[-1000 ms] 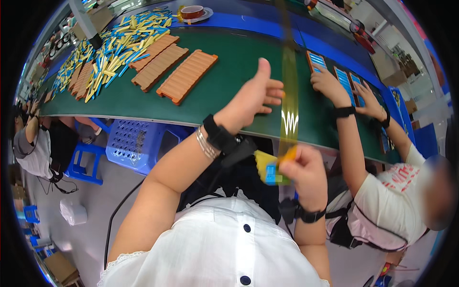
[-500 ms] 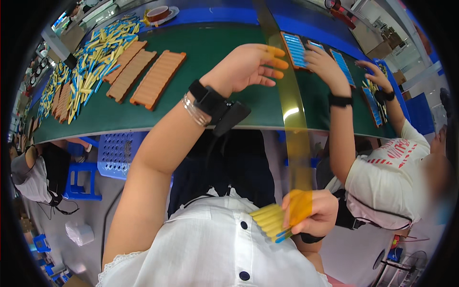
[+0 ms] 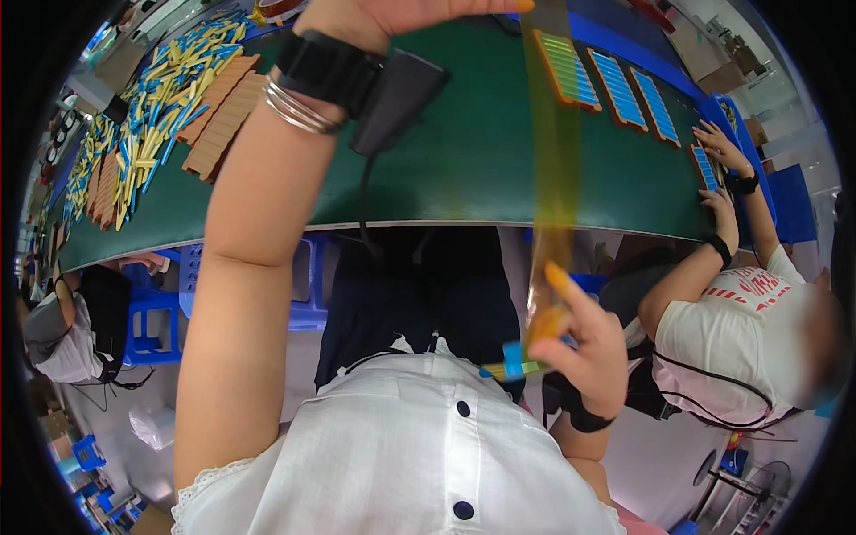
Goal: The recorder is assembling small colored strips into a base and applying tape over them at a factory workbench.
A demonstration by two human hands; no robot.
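Observation:
A long strip of see-through amber tape [image 3: 555, 187] runs from the top edge down to my right hand [image 3: 584, 352]. That hand pinches a small bundle of yellow and blue strips [image 3: 530, 367], with a light-blue piece across it. Its index finger points up along the tape, and its fingertips wear orange covers. My left hand [image 3: 401, 11] is at the top edge, mostly cut off, with one covered fingertip against the tape's upper part. Whether it grips the tape is hidden. A black strap with a black device sits on my left wrist.
A heap of yellow and blue strips [image 3: 165, 98] lies at the left of the green table [image 3: 428, 152], beside ridged brown trays [image 3: 227, 129]. Trays filled with strips [image 3: 617, 89] lie at the right, where a co-worker's hands [image 3: 727, 152] touch another tray. A blue stool [image 3: 152, 325] stands below.
My left hand has moved up to the top edge. My right hand has risen slightly and turned the bundle. The co-worker's hands have moved right, away from the nearer trays.

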